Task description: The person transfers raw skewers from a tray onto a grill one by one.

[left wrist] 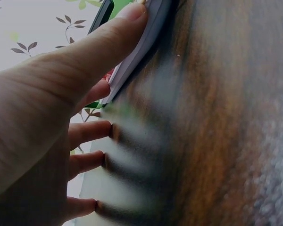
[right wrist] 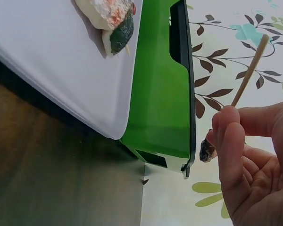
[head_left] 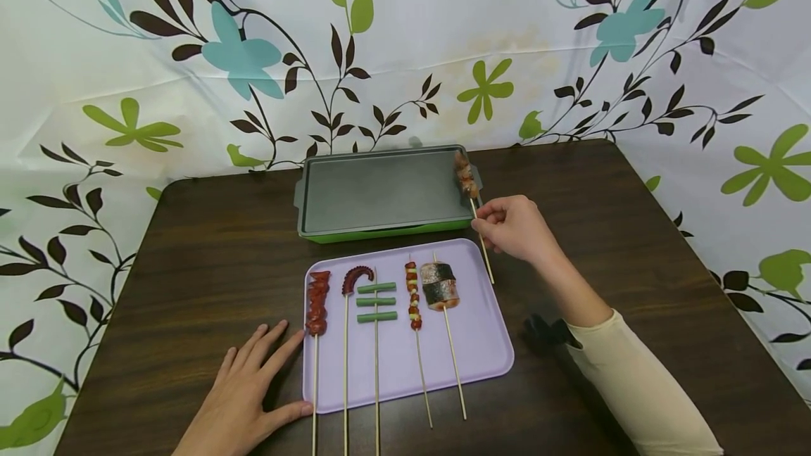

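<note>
My right hand [head_left: 516, 226] pinches the bare stick of a meat skewer [head_left: 465, 176] between thumb and fingers. Its browned meat end is over the right end of the dark griddle [head_left: 380, 188]; whether it touches the plate I cannot tell. In the right wrist view the stick [right wrist: 250, 70] pokes out past the fingertips. My left hand [head_left: 247, 385] lies with spread fingers on the table, its thumb touching the left edge of the lilac tray [head_left: 405, 371]. On that tray lie a red meat skewer [head_left: 317, 305], a tentacle skewer [head_left: 357, 275] and a green-stalk skewer [head_left: 376, 301].
Also on the tray are a thin skewer of small red and pale pieces [head_left: 413, 298] and a thick dark-skinned skewer [head_left: 440, 285]. Several sticks overhang its front edge. The griddle's green base [right wrist: 162, 103] stands just behind the tray. A patterned cloth [head_left: 405, 55] hangs behind the brown table [head_left: 209, 252].
</note>
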`<control>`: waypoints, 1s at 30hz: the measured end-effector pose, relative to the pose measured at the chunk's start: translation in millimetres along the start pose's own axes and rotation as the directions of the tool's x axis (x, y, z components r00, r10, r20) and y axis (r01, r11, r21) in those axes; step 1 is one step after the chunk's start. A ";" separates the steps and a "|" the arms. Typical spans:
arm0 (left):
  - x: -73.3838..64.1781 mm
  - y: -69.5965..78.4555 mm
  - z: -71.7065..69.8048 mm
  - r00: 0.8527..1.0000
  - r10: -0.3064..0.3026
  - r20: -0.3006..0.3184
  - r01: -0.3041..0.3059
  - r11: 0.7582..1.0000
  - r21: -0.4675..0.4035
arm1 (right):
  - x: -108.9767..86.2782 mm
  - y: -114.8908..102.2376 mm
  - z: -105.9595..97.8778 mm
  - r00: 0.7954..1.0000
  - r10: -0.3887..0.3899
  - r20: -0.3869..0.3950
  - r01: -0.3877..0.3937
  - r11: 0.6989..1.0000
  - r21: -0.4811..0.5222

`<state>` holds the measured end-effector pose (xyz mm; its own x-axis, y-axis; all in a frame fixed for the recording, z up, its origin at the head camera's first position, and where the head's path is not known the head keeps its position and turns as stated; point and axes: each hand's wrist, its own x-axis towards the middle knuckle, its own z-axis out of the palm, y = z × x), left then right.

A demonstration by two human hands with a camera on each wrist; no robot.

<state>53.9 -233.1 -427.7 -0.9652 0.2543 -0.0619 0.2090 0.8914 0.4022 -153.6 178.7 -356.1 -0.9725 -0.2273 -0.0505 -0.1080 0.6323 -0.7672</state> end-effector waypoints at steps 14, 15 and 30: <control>-0.6 -0.1 1.2 1.000 -0.002 -0.004 0.002 1.000 -0.007 | 16.7 -2.3 -1.0 0.999 0.034 0.036 -0.031 0.995 -0.090; -0.7 -0.1 1.2 1.000 -0.001 -0.006 0.001 1.000 -0.007 | 17.4 -1.9 -0.9 0.999 0.035 0.039 -0.032 0.995 -0.092; -0.7 -0.5 1.5 1.000 0.015 -0.018 -0.015 1.000 -0.002 | 21.0 2.7 0.8 0.998 0.045 0.050 -0.040 0.995 -0.095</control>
<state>54.7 -233.3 -429.2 -0.9647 0.2603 -0.0393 0.2228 0.8867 0.4052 -174.2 175.1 -359.8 -0.9649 -0.2356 -0.1164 -0.0884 0.7082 -0.7005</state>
